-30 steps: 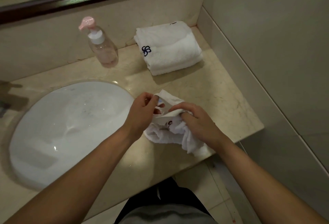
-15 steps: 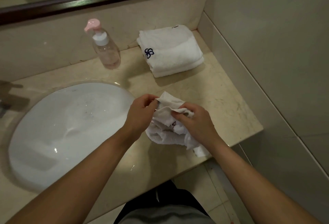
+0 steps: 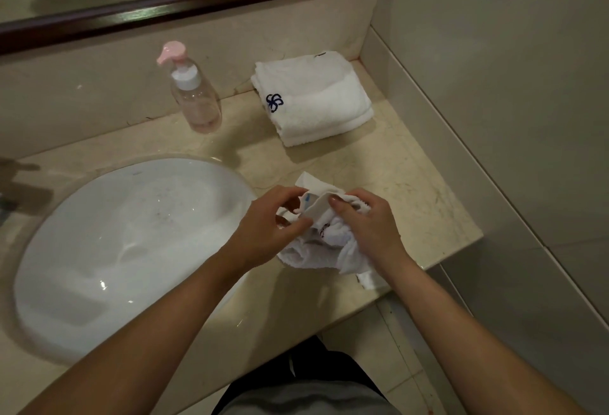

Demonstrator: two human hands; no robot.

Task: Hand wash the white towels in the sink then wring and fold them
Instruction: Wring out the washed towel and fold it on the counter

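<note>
Marble counter [image 3: 412, 184], white sink [image 3: 131, 249], both hands' grip clenched on crumpled towel [image 3: 316, 246].

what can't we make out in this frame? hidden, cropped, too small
- Tap: head view, cut off by the left edge beside the sink; only a dark blur shows.
- Crumpled towel: both hands, left hand and right hand, cover much of it; its printed mark is mostly hidden in folds.
- Pump bottle: no label is legible.
- Folded towels: count unclear, layers merge.
</note>
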